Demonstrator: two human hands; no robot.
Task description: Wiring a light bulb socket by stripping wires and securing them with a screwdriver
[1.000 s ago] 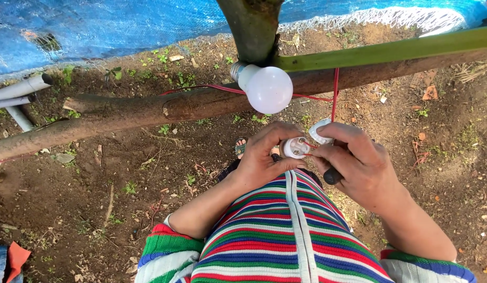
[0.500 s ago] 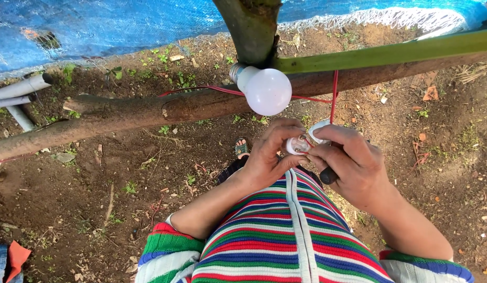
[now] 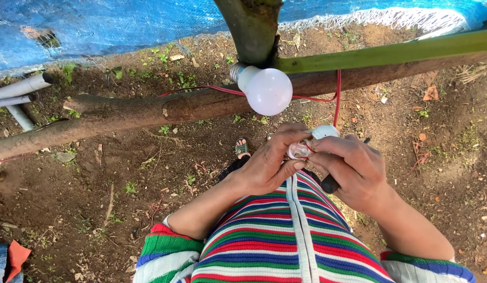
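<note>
Both my hands meet just above my striped shirt. My left hand (image 3: 269,165) pinches a small white lamp socket (image 3: 308,146) from the left. My right hand (image 3: 353,167) grips the same socket from the right and also clamps a dark tool handle (image 3: 330,184) under its fingers. A red wire (image 3: 338,91) runs from the socket up to a wooden pole (image 3: 149,112). A white light bulb (image 3: 264,90) rests on that pole, its metal screw base pointing left, just above my hands.
A tree trunk (image 3: 251,26) rises behind the bulb, with a green stalk (image 3: 390,52) lying along the pole. Blue tarpaulin (image 3: 107,23) covers the far ground. Grey pipes (image 3: 20,91) lie at the left. Bare soil with weeds surrounds my sandalled foot (image 3: 242,148).
My hands have drawn slightly closer around the socket, and the left fingers now cover more of it. The bulb and pole have stayed put.
</note>
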